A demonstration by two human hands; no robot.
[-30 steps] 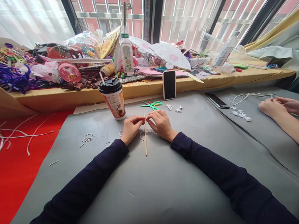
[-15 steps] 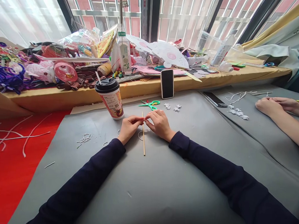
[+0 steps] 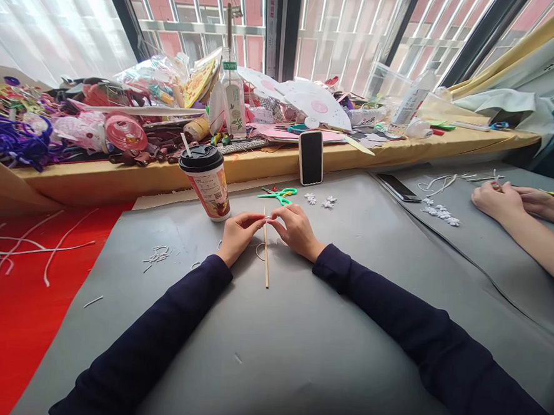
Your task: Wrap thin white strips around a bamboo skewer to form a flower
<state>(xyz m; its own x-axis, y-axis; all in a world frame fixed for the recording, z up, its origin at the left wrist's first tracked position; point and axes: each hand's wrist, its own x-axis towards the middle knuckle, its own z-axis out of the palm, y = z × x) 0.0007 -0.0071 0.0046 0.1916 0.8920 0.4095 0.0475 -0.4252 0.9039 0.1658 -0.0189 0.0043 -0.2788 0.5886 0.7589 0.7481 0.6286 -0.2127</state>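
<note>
My left hand (image 3: 241, 233) and my right hand (image 3: 297, 229) meet fingertip to fingertip above the grey table (image 3: 296, 346). Each pinches thumb against forefinger, and a short stretch of white cord (image 3: 267, 217) shows between them. Below the fingers runs a thin wooden stick (image 3: 267, 263), pointing away from me; whether it touches the fingers I cannot tell. A curved bit of white cord shows beside the stick, partly hidden by it. Just beyond the hands lie green-handled scissors (image 3: 280, 196) and small white knotted flowers (image 3: 328, 202).
A lidded paper cup (image 3: 207, 184) stands left of my hands. A phone (image 3: 310, 158) leans against the cluttered ledge (image 3: 166, 171). Cord snippets (image 3: 157, 256) lie at left, long cords on red cloth (image 3: 10, 341). Another person's hands (image 3: 500, 199) work at right, near a dark phone (image 3: 399, 188).
My fingertips have parted slightly, so a little white cord now shows between them. The view has shifted a touch; the stick and the table items stay in place.
</note>
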